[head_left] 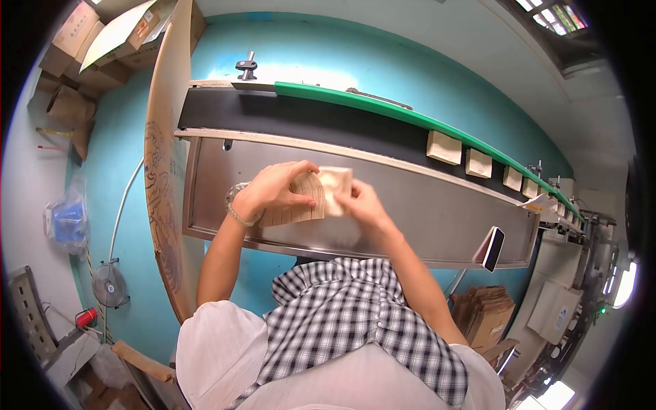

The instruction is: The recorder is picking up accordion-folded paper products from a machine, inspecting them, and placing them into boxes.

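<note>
My left hand, with a bracelet at its wrist, is closed round a bent stack of tan paper pieces, whose edges show as many thin layers. Right beside the stack, a cream-coloured square packet stands upright over the metal tray. The fingers of my right hand pinch its right edge. Whether the packet touches the stack or is partly tucked against it, I cannot tell. A pale blurred patch below the packet looks like a reflection on the tray.
Beyond the tray runs a black conveyor belt with a green rail; several cream packets sit along its right part. A phone leans at the tray's front right edge. A tall cardboard sheet stands at the left.
</note>
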{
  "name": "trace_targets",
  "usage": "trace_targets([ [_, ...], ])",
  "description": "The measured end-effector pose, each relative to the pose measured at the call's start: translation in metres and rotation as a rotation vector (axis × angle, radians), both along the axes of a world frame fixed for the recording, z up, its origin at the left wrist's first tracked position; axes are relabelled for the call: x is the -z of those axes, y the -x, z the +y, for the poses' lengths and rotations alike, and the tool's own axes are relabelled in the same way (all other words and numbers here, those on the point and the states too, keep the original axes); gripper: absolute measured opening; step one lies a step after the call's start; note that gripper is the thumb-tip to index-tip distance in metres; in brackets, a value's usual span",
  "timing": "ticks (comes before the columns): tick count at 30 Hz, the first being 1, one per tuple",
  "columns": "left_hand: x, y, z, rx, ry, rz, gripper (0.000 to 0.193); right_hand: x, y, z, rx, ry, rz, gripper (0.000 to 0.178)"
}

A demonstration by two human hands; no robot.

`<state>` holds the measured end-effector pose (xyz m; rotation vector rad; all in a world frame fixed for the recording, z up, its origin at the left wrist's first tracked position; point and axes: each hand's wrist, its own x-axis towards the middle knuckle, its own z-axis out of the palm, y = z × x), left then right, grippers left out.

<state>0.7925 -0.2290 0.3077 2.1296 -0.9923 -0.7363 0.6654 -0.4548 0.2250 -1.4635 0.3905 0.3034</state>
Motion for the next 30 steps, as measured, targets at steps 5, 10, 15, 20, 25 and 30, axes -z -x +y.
trace_targets([
  [5,-0.01,0.004,0.002,-0.027,-0.061,0.013,0.061,-0.008,-0.039,-0.028,0.575,-0.248,0.019,0.027],
  [10,-0.02,0.065,-0.002,-0.431,0.097,-0.495,0.054,-0.014,-0.015,0.053,-0.029,0.213,-0.137,0.037],
  [15,0.006,0.145,0.006,-1.538,0.221,-0.487,0.039,-0.026,-0.037,0.059,0.008,-0.105,0.14,0.036],
  [20,0.042,0.14,-0.056,-1.743,0.722,-0.376,0.061,-0.028,-0.038,0.008,-0.053,-0.212,0.166,0.038],
  [25,-0.012,0.157,-0.08,-1.782,0.589,-0.063,0.067,-0.078,-0.033,-0.029,-0.316,-0.002,0.008,0.034],
  [30,-0.05,0.177,-0.137,-1.248,0.144,-0.359,0.102,-0.109,-0.005,-0.111,-0.405,0.239,-0.038,0.021],
])
